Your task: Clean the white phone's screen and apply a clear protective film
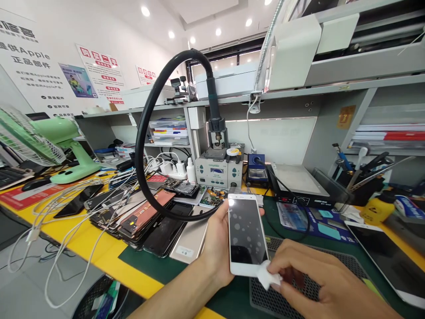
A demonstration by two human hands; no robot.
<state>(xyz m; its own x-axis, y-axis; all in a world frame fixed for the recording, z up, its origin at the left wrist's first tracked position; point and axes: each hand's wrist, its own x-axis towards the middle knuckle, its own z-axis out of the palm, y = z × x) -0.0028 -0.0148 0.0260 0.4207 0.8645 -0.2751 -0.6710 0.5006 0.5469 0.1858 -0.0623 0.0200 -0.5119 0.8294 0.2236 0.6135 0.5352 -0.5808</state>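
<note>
A black hose [141,141] loops across my view, partly covering the stacked phones [166,230] at left; behind stands a grey station [217,172]. The white phone [247,232] is over the bench, gripped by its sides in my half-curled left hand [215,243]. My right hand [308,274] pinches a white wipe [268,275], perhaps tissue, at its lower right corner.
</note>
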